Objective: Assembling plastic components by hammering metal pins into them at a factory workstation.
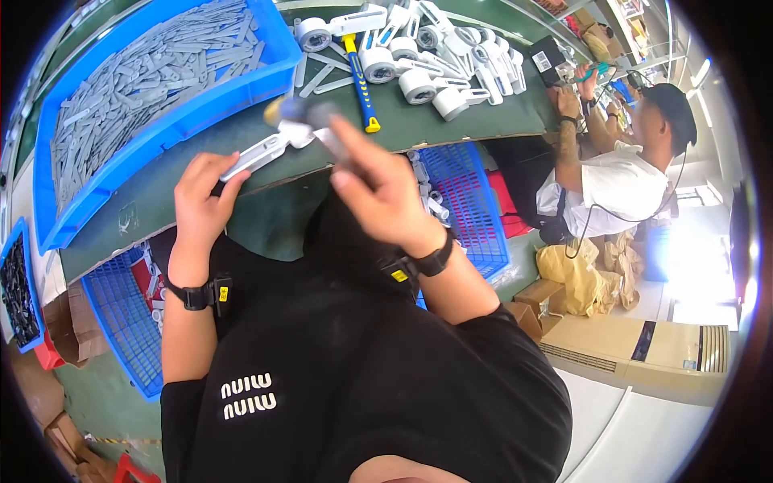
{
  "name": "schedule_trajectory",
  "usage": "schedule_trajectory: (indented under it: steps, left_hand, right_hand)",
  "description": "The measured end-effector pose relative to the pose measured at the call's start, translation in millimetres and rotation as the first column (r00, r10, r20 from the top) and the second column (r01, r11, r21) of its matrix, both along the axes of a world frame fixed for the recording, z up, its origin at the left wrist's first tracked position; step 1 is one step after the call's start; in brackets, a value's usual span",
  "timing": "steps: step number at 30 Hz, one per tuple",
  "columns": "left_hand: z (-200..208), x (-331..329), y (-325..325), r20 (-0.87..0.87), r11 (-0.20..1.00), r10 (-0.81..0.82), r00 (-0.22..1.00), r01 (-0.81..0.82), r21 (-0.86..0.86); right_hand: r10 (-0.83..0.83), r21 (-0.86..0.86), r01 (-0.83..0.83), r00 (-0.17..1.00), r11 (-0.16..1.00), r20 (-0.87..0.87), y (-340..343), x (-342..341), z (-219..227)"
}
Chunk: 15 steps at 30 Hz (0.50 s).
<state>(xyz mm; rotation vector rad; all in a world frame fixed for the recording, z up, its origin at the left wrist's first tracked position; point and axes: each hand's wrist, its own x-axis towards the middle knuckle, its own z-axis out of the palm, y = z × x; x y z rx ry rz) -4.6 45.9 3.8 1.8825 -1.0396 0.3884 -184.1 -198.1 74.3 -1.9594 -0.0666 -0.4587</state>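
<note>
My left hand [203, 193] pinches one end of a white plastic handle piece [259, 154] at the near edge of the green workbench [193, 165]. The far end of that piece has a round white part, partly hidden. In my right hand [390, 197] is a hammer [310, 115], its head dark with a yellowish end and smeared by motion. The hammer head is just over the round end; whether it touches cannot be told. A yellow-and-blue tool handle [362, 88] lies on the bench beyond, beside a pile of white round-headed parts [419, 84].
A large blue bin [165, 145] of grey strips stands at the left, with a smaller blue tray [36, 322] beyond. Blue baskets [475, 213] sit below the bench on both sides. A co-worker [616, 173] works at the right, near a black box [545, 60].
</note>
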Motion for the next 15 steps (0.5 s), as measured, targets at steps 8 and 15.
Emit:
schedule_trajectory:
  steps: [8,15]
  left_hand:
    - [-16.1,47.0,233.2,-0.594,0.983,-0.172,0.786,0.097,-0.157]
    - [-138.9,-24.6,557.5,-0.976,0.908,0.103,0.190,-0.420,0.014]
  right_hand:
    - [-0.730,-0.321,0.723,0.672,0.612,0.121,-223.2,-13.1,-11.1]
    - [-0.711,-0.320,0.644,0.681,0.695,-0.173,-324.9,2.3,-60.3]
